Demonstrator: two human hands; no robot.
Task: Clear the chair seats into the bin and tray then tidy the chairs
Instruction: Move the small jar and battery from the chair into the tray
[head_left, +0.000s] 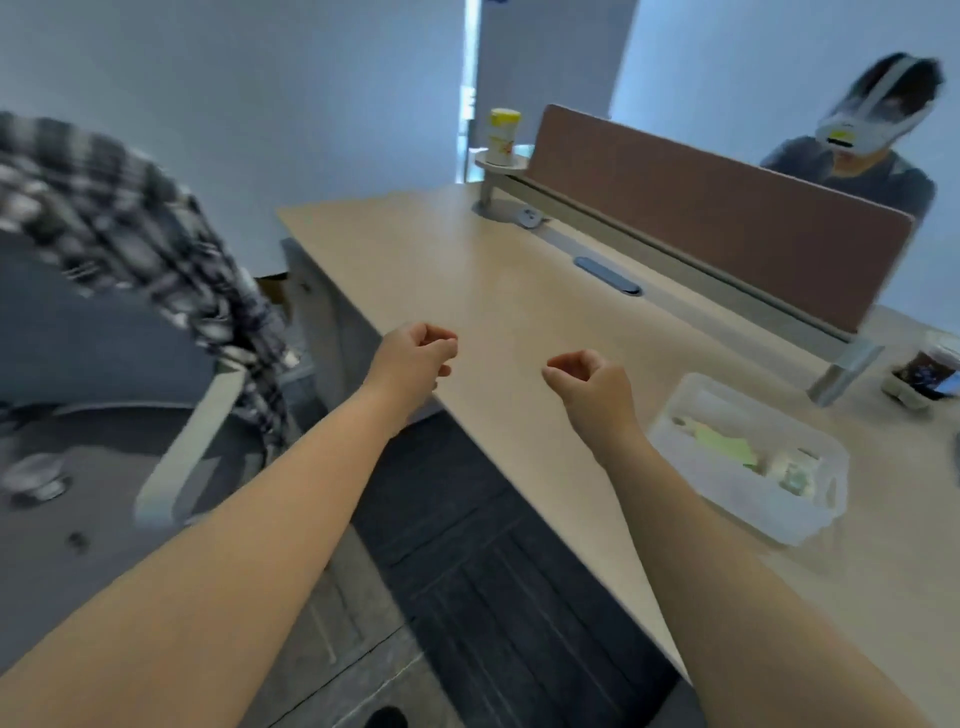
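Both my arms reach forward over the edge of a light wooden desk (467, 270). My left hand (413, 358) and my right hand (592, 384) are loosely curled into fists with nothing in them. A clear plastic tray (748, 457) with green paper and small items stands on the desk just right of my right hand. At the left is a grey office chair (104, 353) with a checked shirt (130, 218) draped over its back. A small dark item (78, 540) and a blurred pale object (36, 478) lie on its seat.
A brown divider panel (717, 213) runs along the desk's far side, with a person seated behind it. A yellow-lidded canister (503, 137) stands on a small shelf at the divider's end. A dark cup (924, 371) sits at the far right. Dark carpet lies below the desk edge.
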